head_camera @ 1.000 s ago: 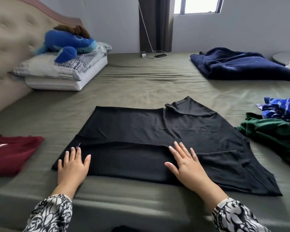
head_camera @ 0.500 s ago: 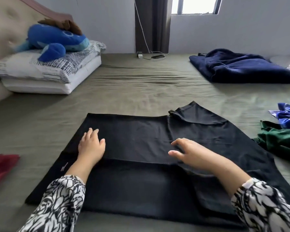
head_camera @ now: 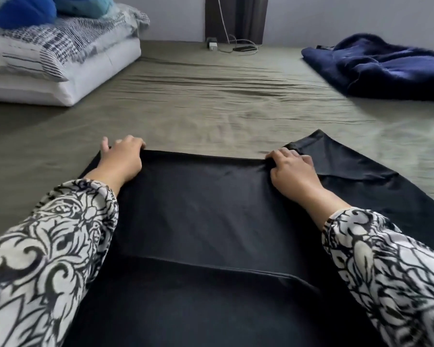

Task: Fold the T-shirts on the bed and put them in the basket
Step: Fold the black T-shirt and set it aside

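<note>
Both hands, the left hand [head_camera: 122,159] and right hand [head_camera: 292,169], had moved up to grip the black T-shirt's [head_camera: 198,221] far edge; bare bed [head_camera: 211,101] lay toward 12 o'clock.

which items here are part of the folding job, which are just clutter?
Job: black T-shirt, left hand and right hand gripping its far edge.
Clutter: pillows, blue plush toy, navy blanket, charger and cable.

This is a bedroom in a home. A wide bed [head_camera: 211,96] under an olive sheet fills the view, with stacked pillows [head_camera: 60,61] and a blue plush toy [head_camera: 23,11] at its head, a navy blanket [head_camera: 376,66] bunched nearby, and a charger [head_camera: 213,45] plugged beside a dark curtain [head_camera: 246,16].
</note>
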